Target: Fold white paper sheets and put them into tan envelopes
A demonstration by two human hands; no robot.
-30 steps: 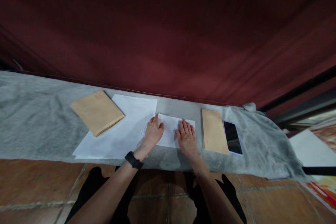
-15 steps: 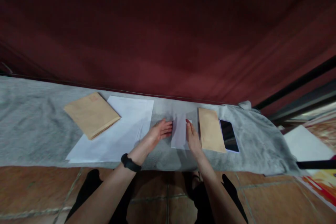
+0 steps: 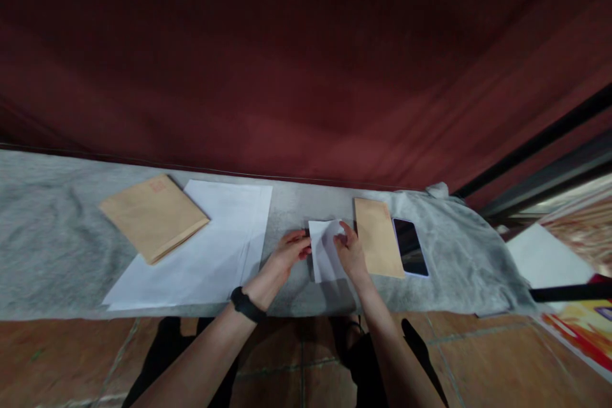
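A small folded sheet of white paper (image 3: 325, 254) lies in front of me on the grey cloth, its right part lifted and curling. My right hand (image 3: 352, 254) is closed, thumb and fingers pinching this paper near its upper right edge. At the left edge my left hand (image 3: 289, 252) has its fingers bent together against the paper, apparently gripping the edge. A dark watch (image 3: 246, 305) is on the left wrist. Beside my right hand rests a brown envelope (image 3: 377, 239). The underside of the folded paper is hidden.
Large white sheets (image 3: 205, 274) lie to the left, partly beneath a stack of brown envelopes (image 3: 153, 210). A phone (image 3: 410, 247) lies right of the single envelope. Grey cloth (image 3: 38, 236) covers the narrow surface, with a dark red wall (image 3: 287, 89) behind it.
The paper's top part has folded down, so the piece looks shorter. My left fingers have bent in to its left edge. My right hand has turned inward over its right side.
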